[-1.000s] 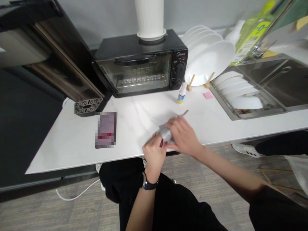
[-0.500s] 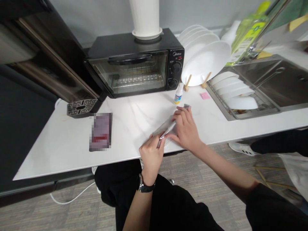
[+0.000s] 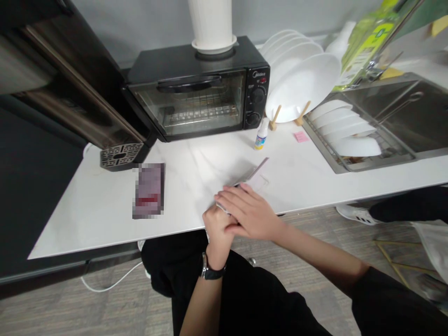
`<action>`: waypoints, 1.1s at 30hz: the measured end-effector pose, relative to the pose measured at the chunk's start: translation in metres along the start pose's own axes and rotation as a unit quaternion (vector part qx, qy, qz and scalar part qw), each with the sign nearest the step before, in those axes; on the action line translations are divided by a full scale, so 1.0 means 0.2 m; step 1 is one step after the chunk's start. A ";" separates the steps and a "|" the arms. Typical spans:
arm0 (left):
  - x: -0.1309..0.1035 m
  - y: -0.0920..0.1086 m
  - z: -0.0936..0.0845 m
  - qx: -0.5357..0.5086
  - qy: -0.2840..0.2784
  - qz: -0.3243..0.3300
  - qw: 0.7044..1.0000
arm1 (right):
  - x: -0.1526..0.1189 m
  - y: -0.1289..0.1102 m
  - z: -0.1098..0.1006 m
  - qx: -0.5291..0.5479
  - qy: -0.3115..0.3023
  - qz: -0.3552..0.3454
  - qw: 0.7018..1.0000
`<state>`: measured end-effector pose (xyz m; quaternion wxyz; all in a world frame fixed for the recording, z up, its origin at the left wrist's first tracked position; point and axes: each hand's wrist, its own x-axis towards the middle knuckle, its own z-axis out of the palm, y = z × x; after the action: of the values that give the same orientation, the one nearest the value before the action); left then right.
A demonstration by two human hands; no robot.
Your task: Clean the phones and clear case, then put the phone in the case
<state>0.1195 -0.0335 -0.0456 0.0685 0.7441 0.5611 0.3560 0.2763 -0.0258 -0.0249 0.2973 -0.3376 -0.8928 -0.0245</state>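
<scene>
A thin, flat, pale see-through piece (image 3: 258,169) slants up from between my hands over the counter; I cannot make out its kind. My left hand (image 3: 219,220) is closed around its near end, with a black-strapped watch on the wrist. Across it lies my right hand (image 3: 250,212), fingers together over the piece and thumb against the left hand. A light edge shows beneath those fingers, and the rest of the held end is hidden. Beyond the hands stands a small white spray bottle (image 3: 261,134) with a yellow base. The dark, blurred-out flat rectangular object (image 3: 149,190) rests to the left.
At the back is a black toaster oven (image 3: 189,107) bearing a white pot (image 3: 211,23). White plates (image 3: 297,86) stand in a rack beside a pink note (image 3: 300,136). Right is a sink (image 3: 420,116) with bowls; left, a dark machine (image 3: 121,156). Another person's shoe (image 3: 357,214) shows below.
My right hand has slid down and left along the thin piece, from its far part onto my left hand. More of the piece's far end shows. My left hand stays in place.
</scene>
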 end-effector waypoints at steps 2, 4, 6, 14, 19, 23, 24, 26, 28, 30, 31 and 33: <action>0.01 0.01 0.00 -0.011 0.018 0.005 1.000 | -0.01 0.07 -0.04 -0.011 0.020 0.023 0.999; 0.04 0.04 -0.01 -0.050 0.046 -0.003 0.998 | -0.02 0.18 -0.10 -0.017 0.049 0.026 0.998; 0.10 0.08 -0.05 -0.109 0.072 0.003 0.991 | 0.00 0.28 -0.16 -0.014 0.083 0.007 0.996; 0.23 0.22 -0.23 -0.325 0.094 -0.038 0.940 | 0.05 0.16 -0.18 0.142 0.263 0.121 0.947; 0.21 0.24 -0.21 -0.308 0.074 -0.080 0.945 | 0.04 0.06 -0.13 0.181 0.348 0.312 0.865; 0.24 0.25 -0.20 -0.254 0.046 -0.045 0.965 | 0.11 0.05 -0.23 0.169 0.342 0.180 0.907; 0.24 0.25 -0.20 -0.242 0.038 -0.030 0.969 | 0.13 0.05 -0.25 0.161 0.307 0.128 0.929; 0.26 0.23 -0.16 -0.239 0.021 -0.001 0.971 | 0.16 0.08 -0.30 0.123 0.233 0.052 0.963; 0.27 0.20 -0.11 -0.271 0.007 0.010 0.963 | 0.18 0.13 -0.32 0.066 0.185 0.001 0.981; 0.28 0.19 -0.06 -0.288 0.018 -0.008 0.957 | 0.17 0.18 -0.32 0.021 0.168 -0.021 0.985; 0.28 0.19 -0.04 -0.287 0.027 -0.021 0.957 | 0.16 0.20 -0.32 0.007 0.168 -0.010 0.986; 0.28 0.19 0.00 -0.282 0.035 -0.040 0.958 | 0.15 0.21 -0.31 -0.012 0.179 0.048 0.983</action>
<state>0.1553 0.0023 -0.0003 0.2702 0.6583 0.4695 0.5227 0.3166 0.0099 0.0353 0.4493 -0.3733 -0.8076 -0.0810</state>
